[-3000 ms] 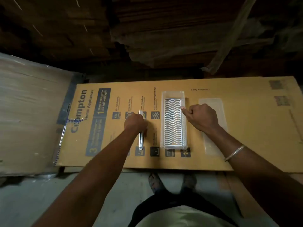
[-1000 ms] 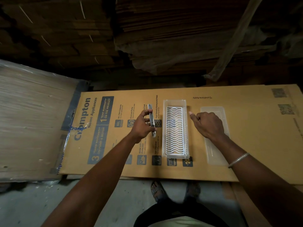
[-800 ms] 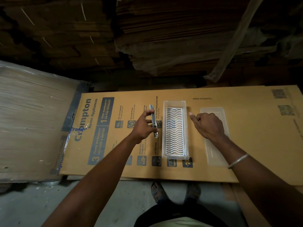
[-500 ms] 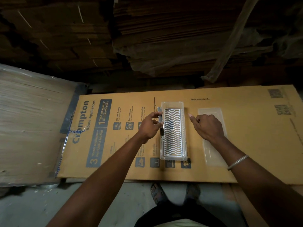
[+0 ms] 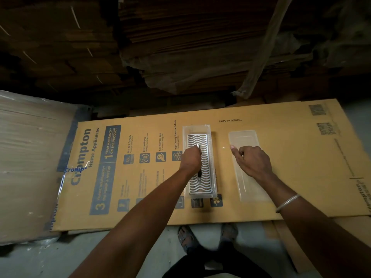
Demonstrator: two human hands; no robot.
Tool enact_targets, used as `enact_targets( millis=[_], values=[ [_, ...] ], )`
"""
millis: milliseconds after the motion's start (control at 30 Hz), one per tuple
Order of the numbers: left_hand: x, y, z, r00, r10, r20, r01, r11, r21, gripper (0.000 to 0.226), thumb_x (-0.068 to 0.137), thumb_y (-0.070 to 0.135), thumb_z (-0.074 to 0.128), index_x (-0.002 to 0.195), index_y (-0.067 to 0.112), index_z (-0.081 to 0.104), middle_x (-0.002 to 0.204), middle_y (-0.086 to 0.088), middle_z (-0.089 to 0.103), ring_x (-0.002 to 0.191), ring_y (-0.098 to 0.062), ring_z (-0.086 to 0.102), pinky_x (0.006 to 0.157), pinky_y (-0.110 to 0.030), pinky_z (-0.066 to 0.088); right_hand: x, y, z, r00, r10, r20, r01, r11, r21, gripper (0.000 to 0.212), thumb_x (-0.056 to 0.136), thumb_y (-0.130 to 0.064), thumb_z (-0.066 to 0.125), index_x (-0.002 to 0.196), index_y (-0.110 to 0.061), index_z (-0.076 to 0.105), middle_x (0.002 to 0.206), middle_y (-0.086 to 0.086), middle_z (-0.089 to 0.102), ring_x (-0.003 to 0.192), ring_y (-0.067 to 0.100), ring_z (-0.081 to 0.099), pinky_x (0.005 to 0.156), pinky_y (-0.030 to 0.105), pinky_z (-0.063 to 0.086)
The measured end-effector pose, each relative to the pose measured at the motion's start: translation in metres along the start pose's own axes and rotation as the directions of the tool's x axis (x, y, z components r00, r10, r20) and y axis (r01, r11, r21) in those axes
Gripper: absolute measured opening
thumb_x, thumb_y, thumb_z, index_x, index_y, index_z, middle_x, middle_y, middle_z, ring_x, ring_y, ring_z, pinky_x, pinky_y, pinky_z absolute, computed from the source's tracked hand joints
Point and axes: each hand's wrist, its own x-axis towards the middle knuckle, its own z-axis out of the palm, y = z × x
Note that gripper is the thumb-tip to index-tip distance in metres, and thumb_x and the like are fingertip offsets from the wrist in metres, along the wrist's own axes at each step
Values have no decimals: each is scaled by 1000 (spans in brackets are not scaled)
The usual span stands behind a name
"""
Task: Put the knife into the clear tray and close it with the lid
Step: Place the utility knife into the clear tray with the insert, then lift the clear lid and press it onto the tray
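Observation:
The clear tray (image 5: 212, 157) with a white wavy grid in its bottom lies lengthwise on a flat yellow carton (image 5: 291, 153). My left hand (image 5: 191, 159) is over the tray's left half, closed on the knife (image 5: 199, 174), which lies along the grid; its dark handle shows below my fist and a metal tip above it. The clear lid (image 5: 244, 137) lies flat to the right of the tray. My right hand (image 5: 251, 163) rests on the lid with fingers curled, the index finger pointing toward the tray.
Stacks of flattened cardboard (image 5: 180, 47) rise behind the carton. A wrapped stack of sheets (image 5: 30, 157) lies at the left. My sandalled feet (image 5: 188, 237) stand on the grey floor at the carton's near edge.
My left hand lifted the knife from the carton and carried it right, over the tray's rim and down onto the grid. My right hand slid right from the tray's edge onto the lid.

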Motion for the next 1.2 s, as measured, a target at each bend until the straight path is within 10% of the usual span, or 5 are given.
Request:
enact_targets(
  millis=[267,467,733,1200],
  values=[
    [2,5,6,998,64,23,-67,982,179,37,91,-8,64,127,-1,56,127,-21,61,113,-35,65,93,-42,52,-1,12,5,996,69,53,-68,998,-15,67,98,-66,35,75,-14,70,73,10,67,74,34,65,64,35,49],
    [-4,2,1,995,102,24,-104,963,250,36,88,-6,72,123,-1,62,126,-18,61,120,-29,61,97,-38,53,-1,15,11,981,154,114,-153,988,-14,45,95,-54,54,113,-14,65,112,11,68,102,33,65,81,40,54],
    [-18,-12,-25,983,126,-133,-117,990,74,15,91,3,64,98,10,75,100,-6,74,86,-22,69,70,-36,56,1,11,28,909,367,196,-344,928,-144,111,71,-74,71,150,-10,26,145,23,36,129,41,40,97,46,45],
    [-39,-59,-39,984,24,-175,-65,971,-229,42,91,34,78,119,8,62,114,-9,67,104,-23,63,84,-31,45,11,-11,13,885,408,223,-407,912,-51,124,64,-68,81,156,-19,14,143,23,34,126,41,39,88,50,48]
  ],
)
